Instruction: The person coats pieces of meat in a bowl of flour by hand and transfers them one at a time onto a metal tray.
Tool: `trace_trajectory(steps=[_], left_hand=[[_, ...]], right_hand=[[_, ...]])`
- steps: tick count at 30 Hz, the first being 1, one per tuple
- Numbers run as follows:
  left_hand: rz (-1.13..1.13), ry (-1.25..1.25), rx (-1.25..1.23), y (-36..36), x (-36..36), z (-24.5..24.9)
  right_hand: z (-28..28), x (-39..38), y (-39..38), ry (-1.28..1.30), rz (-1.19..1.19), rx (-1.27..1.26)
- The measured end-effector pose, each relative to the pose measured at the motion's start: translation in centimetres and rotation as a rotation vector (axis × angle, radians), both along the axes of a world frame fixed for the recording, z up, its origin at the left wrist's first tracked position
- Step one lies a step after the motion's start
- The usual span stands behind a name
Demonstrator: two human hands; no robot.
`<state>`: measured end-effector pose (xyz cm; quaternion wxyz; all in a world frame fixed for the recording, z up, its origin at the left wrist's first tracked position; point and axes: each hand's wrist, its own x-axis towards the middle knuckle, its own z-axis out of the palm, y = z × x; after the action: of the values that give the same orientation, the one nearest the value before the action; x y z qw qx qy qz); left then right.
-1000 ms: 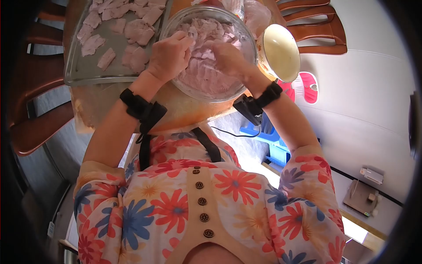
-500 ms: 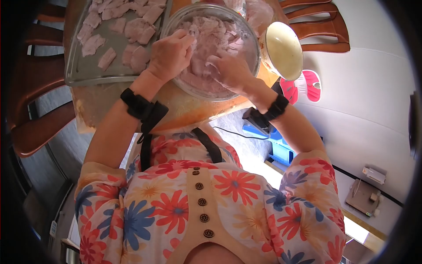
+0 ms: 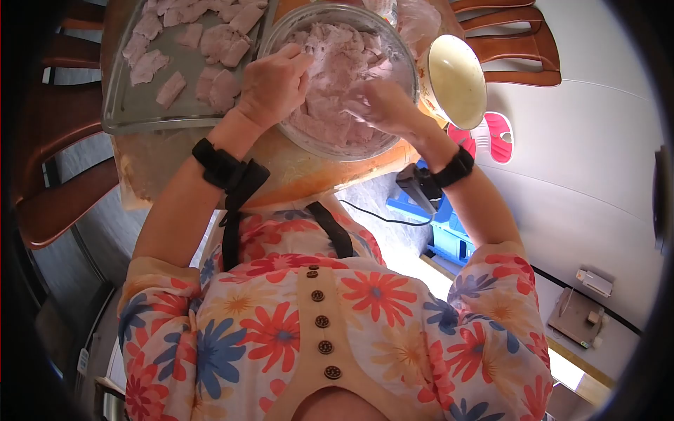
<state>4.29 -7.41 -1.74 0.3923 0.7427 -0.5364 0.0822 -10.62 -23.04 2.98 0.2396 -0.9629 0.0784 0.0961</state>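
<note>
A large clear bowl (image 3: 409, 67) holds pale pink meat pieces (image 3: 330, 105) with a whitish, pasty coating. My left hand (image 3: 276, 83) is curled closed over the bowl's left rim; its fingertips are partly hidden. Over the right part of the bowl, my right hand (image 3: 382, 107) is bent down close to the meat. Its fingers are smeared by motion, so I cannot see whether anything is between them. To the left lies a shallow tray (image 3: 140, 112), with flat meat slices (image 3: 223, 45) spread across it.
An empty cream enamel basin (image 3: 456, 81) leans tilted at the bowl's right. Behind it is a clear plastic bag (image 3: 419, 24). Brown chairs (image 3: 519, 42) stand on both sides of the table (image 3: 295, 172). A blue crate (image 3: 449, 235) and a red-and-white object (image 3: 491, 137) are below right.
My right hand has lifted slightly and moved right, its fingers drawing away from the meat in the bowl's middle. My left hand stays at the left rim.
</note>
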Motion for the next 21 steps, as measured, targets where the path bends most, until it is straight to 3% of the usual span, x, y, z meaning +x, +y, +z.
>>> trace_trajectory(steps=[4,7,9,18,21], left_hand=[[-0.013,0.036,-0.056,-0.2,-0.1,0.0],[-0.006,0.039,-0.041,0.0,-0.1,0.0],[0.004,0.043,-0.041,-0.1,-0.1,0.0],[-0.014,0.016,-0.005,-0.1,-0.1,0.1],[-0.014,0.009,0.039,-0.2,0.0,0.5]], right_hand=[[-4.8,1.7,1.0,0.026,0.085,0.05],[-4.5,2.3,0.5,0.141,0.207,-0.047],[-1.9,1.8,0.2,0.069,0.027,-0.055],[0.1,1.6,1.2,0.173,-0.048,-0.16],[1.3,0.9,1.8,0.101,-0.094,-0.209]])
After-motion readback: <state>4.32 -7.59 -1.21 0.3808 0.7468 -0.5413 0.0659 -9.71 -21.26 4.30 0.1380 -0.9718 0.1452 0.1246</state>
